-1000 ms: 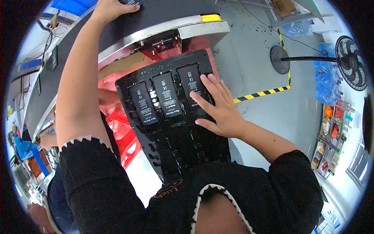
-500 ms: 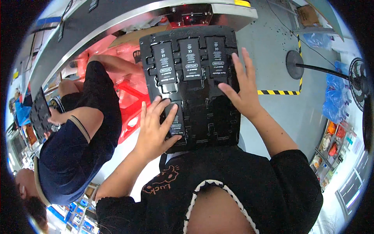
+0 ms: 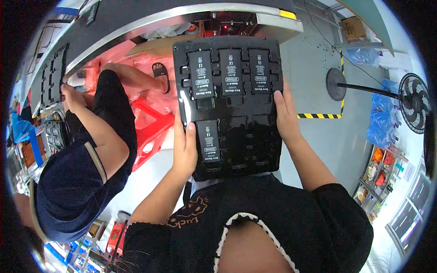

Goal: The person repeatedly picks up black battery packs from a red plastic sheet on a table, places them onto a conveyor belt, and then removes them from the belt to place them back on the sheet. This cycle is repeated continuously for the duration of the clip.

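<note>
A black moulded tray [image 3: 267, 141] rests on my lap, held at both sides. Three flat black phone batteries with white print fill its far row: one at the left [image 3: 201, 75], one in the middle [image 3: 231, 70] and one at the right [image 3: 260, 72]. Another battery [image 3: 208, 142] lies in the near left slot. My left hand [image 3: 185, 148] grips the tray's left edge, its fingers up along the rim beside that near battery. On the opposite edge, my right hand [image 3: 287, 116] clasps the rim, with part of the fingers hidden behind it.
A dark workbench with a metal edge [image 3: 182, 18] runs across the far side. At the left a seated co-worker [image 3: 77, 186] holds another black tray [image 3: 54, 77]. Red plastic sheeting [image 3: 123, 57] lies beneath the bench. A standing fan [image 3: 412, 102] and yellow-black floor tape [image 3: 318, 116] are at the right.
My left hand has left the near left battery for the tray's left edge. My right hand has gone from spread over the tray to its right edge. The tray has shifted slightly right.
</note>
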The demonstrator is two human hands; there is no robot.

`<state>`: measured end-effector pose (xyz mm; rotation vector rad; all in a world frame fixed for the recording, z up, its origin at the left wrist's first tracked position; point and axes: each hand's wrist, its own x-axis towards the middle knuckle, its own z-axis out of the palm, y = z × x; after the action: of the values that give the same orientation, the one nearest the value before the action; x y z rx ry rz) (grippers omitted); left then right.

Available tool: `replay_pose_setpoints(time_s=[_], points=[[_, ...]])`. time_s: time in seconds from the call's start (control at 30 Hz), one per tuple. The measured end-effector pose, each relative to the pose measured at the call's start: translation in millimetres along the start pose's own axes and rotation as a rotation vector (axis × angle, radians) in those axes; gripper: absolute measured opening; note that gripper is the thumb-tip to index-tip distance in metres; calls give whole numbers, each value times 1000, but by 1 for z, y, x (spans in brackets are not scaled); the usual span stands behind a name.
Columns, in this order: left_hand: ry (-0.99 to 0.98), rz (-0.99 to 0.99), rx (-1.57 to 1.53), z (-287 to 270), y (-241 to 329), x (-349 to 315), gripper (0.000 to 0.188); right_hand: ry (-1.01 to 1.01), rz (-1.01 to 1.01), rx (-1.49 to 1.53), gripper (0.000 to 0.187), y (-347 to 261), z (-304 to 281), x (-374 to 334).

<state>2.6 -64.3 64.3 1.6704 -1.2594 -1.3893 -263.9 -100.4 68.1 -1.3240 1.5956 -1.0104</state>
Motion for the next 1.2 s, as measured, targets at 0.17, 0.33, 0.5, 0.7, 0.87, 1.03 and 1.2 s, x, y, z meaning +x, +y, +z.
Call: replay_pose_setpoints(time_s=[0.17, 0.33, 0.5, 0.7, 0.87, 1.03, 1.2], points=[[-115, 41, -58, -6, -2, 4, 55, -12, -8, -11, 53, -5, -10, 8], [-109, 310, 743, -42, 22, 25, 66, 153, -677, -474, 53, -58, -29, 97], [237, 848, 892, -80, 111, 153, 67, 21, -925, -749, 91, -123, 4, 237], [476, 975, 1567, -144, 167, 328, 100, -209, -604, -1020, 108, -107, 60, 407], [-85, 281, 1427, -154, 197, 382, 114, -323, -603, -1284, 85, -141, 55, 392], [-341, 186, 1128, -131, 220, 390, 106, -165, -760, -713, 45, -127, 0, 380], [-108, 330, 1349, -78, 230, 369, 101, -166, -391, -118, 38, -127, -46, 242]])
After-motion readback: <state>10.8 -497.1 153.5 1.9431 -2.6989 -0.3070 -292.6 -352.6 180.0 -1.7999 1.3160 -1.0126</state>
